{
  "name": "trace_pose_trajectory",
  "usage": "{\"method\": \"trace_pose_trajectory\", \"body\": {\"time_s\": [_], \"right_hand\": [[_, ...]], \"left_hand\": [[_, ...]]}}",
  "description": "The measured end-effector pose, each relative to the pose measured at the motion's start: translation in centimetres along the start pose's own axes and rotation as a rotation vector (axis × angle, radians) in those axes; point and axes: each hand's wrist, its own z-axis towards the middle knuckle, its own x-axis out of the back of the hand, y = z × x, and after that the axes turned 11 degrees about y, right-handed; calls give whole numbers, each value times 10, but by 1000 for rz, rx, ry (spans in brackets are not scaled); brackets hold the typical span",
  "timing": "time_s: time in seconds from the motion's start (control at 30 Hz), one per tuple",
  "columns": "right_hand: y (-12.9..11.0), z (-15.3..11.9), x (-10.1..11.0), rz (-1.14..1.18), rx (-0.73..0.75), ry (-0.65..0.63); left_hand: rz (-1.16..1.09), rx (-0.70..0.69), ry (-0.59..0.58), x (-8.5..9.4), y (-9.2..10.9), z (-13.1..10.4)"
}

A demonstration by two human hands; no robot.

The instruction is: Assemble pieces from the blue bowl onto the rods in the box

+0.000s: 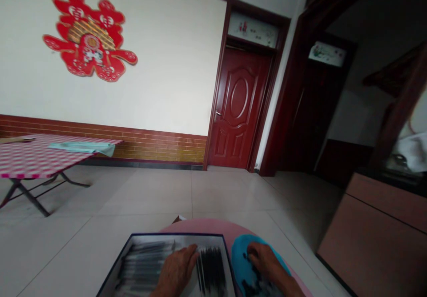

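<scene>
My left hand [179,263] is over a shallow white box with a dark blue rim [176,234]. Its fingers are bent and close together beside a row of thin black sticks [211,268]; what they hold, if anything, is hidden. Left of that hand, the box also holds a row of blurred grey, pen-like sticks [143,263]. My right hand [263,259] is above a blue plate [239,254] with small black pieces [248,286] in it. Thumb and fingers are pinched there, and anything between them is too small to make out.
The box and plate rest on a round pink table [207,226]. At the left stands a folding table with a checked cloth [30,159] and a pale green cloth [83,147]. A brown cabinet [376,230] is at the right, a red door [238,106] ahead.
</scene>
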Motion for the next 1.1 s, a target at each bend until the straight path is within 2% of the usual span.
{"method": "trace_pose_trajectory", "body": {"time_s": [0.1, 0.23, 0.33, 0.43, 0.57, 0.77, 0.9, 1.0, 1.1], "right_hand": [[-5, -1, 16, -90, 47, -39], [-3, -5, 44, -136, 4, -70], [2, -15, 55, -170, -35, -123], [2, -26, 55, -212, -57, -136], [-2, -37, 46, -295, -89, -86], [-4, -45, 34, -348, -98, -34], [-4, -42, 38, -382, -79, -44], [-21, -24, 44, -270, -85, 18], [-65, 1, 40, 125, -86, 92]], "left_hand": [[-29, -4, 12, -2, -3, -2], [-61, 13, -2, -4, -5, -2], [-74, 19, -16, -4, -4, -1], [-76, 15, -3, -3, -3, 0], [-79, 4, 31, -4, -2, -1], [-102, 6, 27, -4, -2, -1], [-123, 14, 31, -3, 1, 0], [-131, 16, 10, -1, 5, 2], [-127, 30, 18, 1, 8, 3]]}}
